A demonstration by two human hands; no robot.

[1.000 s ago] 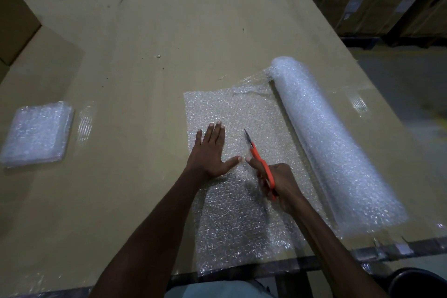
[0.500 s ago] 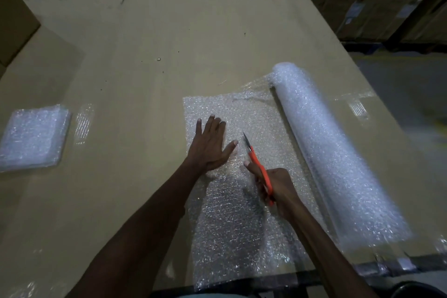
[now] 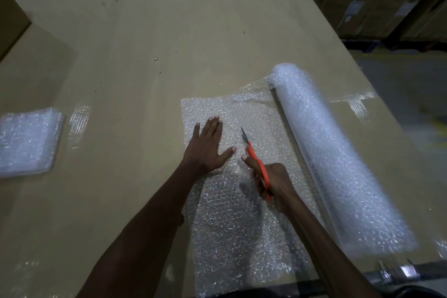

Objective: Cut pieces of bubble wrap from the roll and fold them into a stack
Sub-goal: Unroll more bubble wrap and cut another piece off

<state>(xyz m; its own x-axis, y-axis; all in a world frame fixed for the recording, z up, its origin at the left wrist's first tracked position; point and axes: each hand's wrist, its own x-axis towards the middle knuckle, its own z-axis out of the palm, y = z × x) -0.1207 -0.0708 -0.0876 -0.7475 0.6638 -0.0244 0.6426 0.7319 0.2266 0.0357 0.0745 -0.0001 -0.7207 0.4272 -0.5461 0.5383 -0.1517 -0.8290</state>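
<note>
- At the left edge of the frame, a stack of folded bubble wrap (image 3: 29, 141) lies well apart from the cutting, probably to keep finished pieces clear.
- Centre: the left hand (image 3: 207, 146) lies flat, fingers straight and spread, on the unrolled sheet (image 3: 232, 213), apparently pinning it taut for the blade.
- Just right of it, the right hand (image 3: 272, 182) grips orange-handled scissors (image 3: 256, 161), tips pointing up the frame along the sheet.
- Right: the bubble wrap roll (image 3: 338, 159) lies diagonally on the cardboard-covered table (image 3: 145, 43), feeding the sheet leftward.
</note>
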